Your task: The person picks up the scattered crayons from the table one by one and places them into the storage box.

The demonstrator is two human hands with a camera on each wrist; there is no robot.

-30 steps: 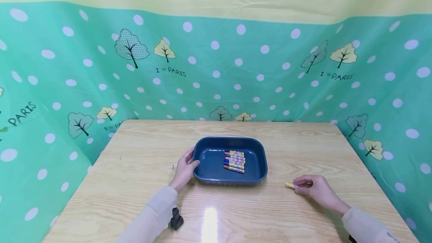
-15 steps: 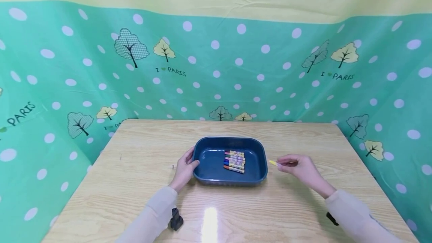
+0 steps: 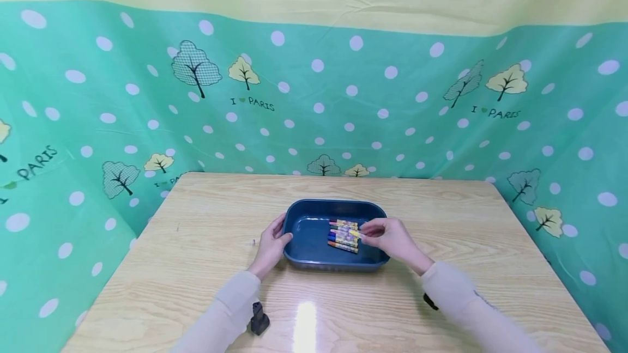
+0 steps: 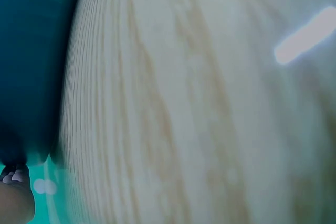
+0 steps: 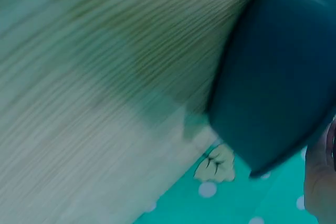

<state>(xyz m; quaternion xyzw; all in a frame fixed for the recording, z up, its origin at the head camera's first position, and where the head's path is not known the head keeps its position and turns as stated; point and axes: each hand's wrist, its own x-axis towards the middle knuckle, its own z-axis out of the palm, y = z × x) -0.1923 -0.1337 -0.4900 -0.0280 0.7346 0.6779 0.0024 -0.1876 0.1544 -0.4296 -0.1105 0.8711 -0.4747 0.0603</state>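
A dark blue rectangular plastic tub (image 3: 328,266) stands on the wooden table. My left hand (image 3: 269,247) grips its left end, thumb at the rim and fingers along the outer wall. Over the tub's right side, my right hand (image 3: 394,239) pinches a yellow crayon (image 3: 354,233) between thumb and fingers, its tip pointing left. In the head view that crayon overlaps a row of several paper-wrapped crayons (image 3: 343,244) on the tub's floor, with orange, blue, pink and dark tips. The tub's outer wall (image 5: 278,77) fills much of the right wrist view, with part of the right hand at the edge.
The light wood table (image 3: 196,266) extends around the tub and shows a bright light reflection in front. A green, dotted cloth (image 3: 294,97) with tree prints hangs behind and at both sides. Black wrist devices sit at both sleeves.
My right hand has carried the yellow crayon leftward from the table on the right to above the crayons in the tub. The left hand has kept its grip on the tub.
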